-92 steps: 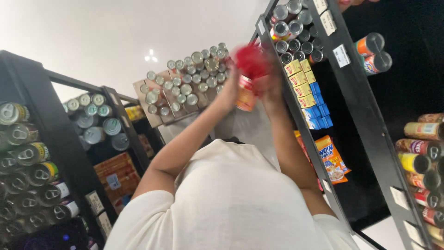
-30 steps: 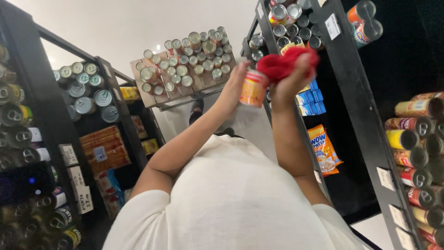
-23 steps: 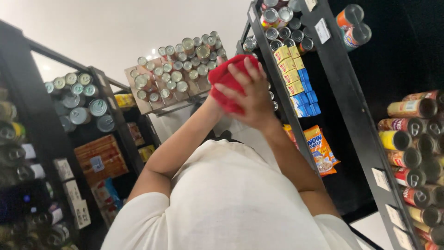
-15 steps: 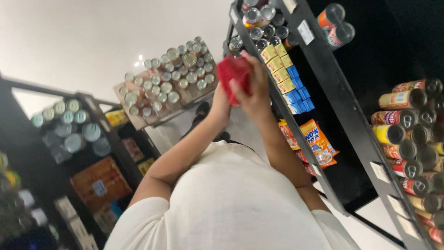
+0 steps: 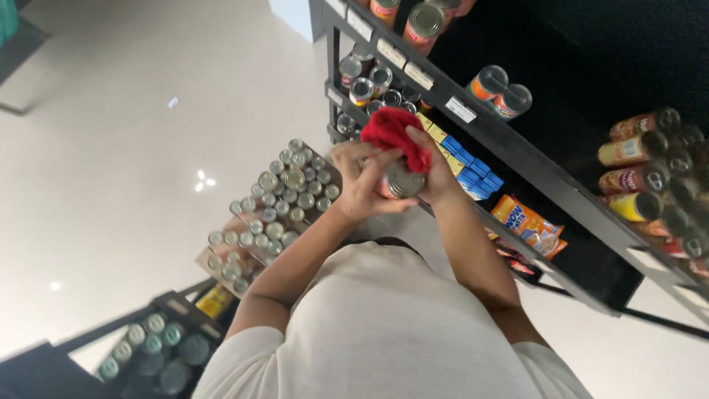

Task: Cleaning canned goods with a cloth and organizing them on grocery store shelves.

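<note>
Holding a can [image 5: 402,182] between both hands in front of the chest, near the middle of the view, just left of the black shelf [image 5: 532,159]. Left hand [image 5: 362,185] wrapped around the can's side, fingers closed on it; right hand [image 5: 436,174] clamped over a red cloth [image 5: 391,133] pressed on the can's far side. Can's silver end facing the camera, long axis running away from the lens toward the floor. Label mostly hidden under fingers and cloth; only a sliver of the side visible. Lower body hidden by a white shirt [image 5: 391,332]. On the right, shelf rows of tins [image 5: 369,85], blue and yellow boxes [image 5: 469,162], an orange packet [image 5: 528,222] and tall tubes [image 5: 635,181], the last cut off by the edge. To the left, an open case of small cans [image 5: 277,207] on the floor, with more cans [image 5: 159,355] dim and blurred in a dark rack at the near left corner.
</note>
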